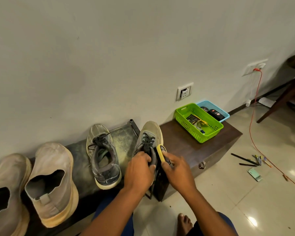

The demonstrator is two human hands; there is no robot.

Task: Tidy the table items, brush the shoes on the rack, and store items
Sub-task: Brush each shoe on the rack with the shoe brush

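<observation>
My left hand (140, 169) grips the heel end of a grey lace-up sneaker (149, 135) at the right end of the dark shoe rack (124, 138). My right hand (176, 169) holds a yellow-backed shoe brush (161, 152) against that sneaker's right side. Its matching sneaker (102, 155) lies on the rack just to the left. Two beige slip-on shoes (52, 183) (6, 189) stand further left on the rack.
A dark wooden box (191, 150) right of the rack carries a green basket (198, 122) and a blue basket (214, 110) with small items. Pens (250, 160) and a card (254, 174) lie on the tiled floor beside an orange cable (253, 116). A chair (288, 97) stands far right.
</observation>
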